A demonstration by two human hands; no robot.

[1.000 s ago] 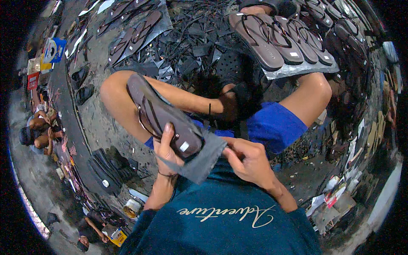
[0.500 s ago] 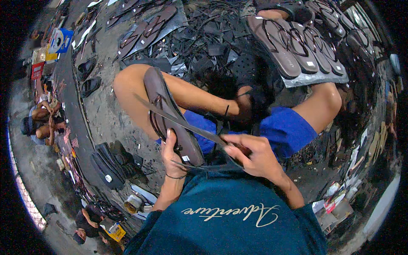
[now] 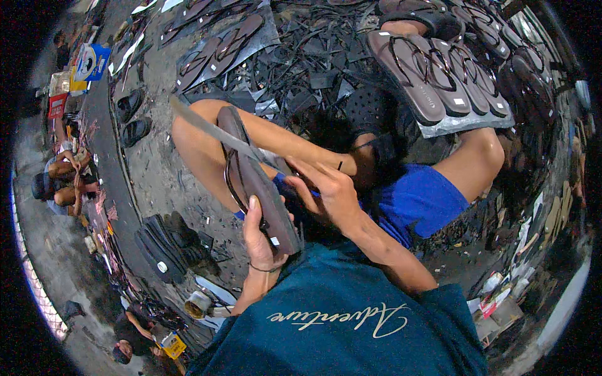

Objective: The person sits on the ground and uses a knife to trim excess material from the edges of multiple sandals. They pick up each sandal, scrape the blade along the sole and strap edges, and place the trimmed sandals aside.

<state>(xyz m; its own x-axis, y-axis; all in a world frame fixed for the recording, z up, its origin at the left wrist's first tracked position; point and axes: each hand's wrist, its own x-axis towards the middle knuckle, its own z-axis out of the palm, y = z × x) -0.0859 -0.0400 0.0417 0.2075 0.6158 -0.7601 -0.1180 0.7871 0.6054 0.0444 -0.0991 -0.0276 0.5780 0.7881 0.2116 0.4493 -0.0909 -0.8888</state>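
Note:
My left hand (image 3: 258, 241) grips a brown flip-flop (image 3: 258, 183) near its heel, the thumb on the footbed and the fingers curled beneath. The flip-flop is tilted, toe pointing away from me, with dark glossy straps and a small white sticker at the heel. In my right hand (image 3: 335, 197) is a long knife (image 3: 207, 127), its handle mostly hidden by the fingers. The blade slants to the far left across the flip-flop's front half; whether it touches the edge I cannot tell. Both hands are above my lap, close to my bent legs.
Finished-looking flip-flops (image 3: 414, 81) lie in a row on a sheet over my right knee. More flip-flops (image 3: 235, 47) rest on another sheet, far left. Black offcuts (image 3: 320, 78) cover the ground ahead. Black soles (image 3: 160, 244) are stacked at left. Other people (image 3: 66, 178) sit farther left.
My right hand has moved forward and left, carrying the knife farther over the flip-flop's toe side. The flip-flop has shifted slightly in my left hand. A thin dark strip near the heel no longer shows.

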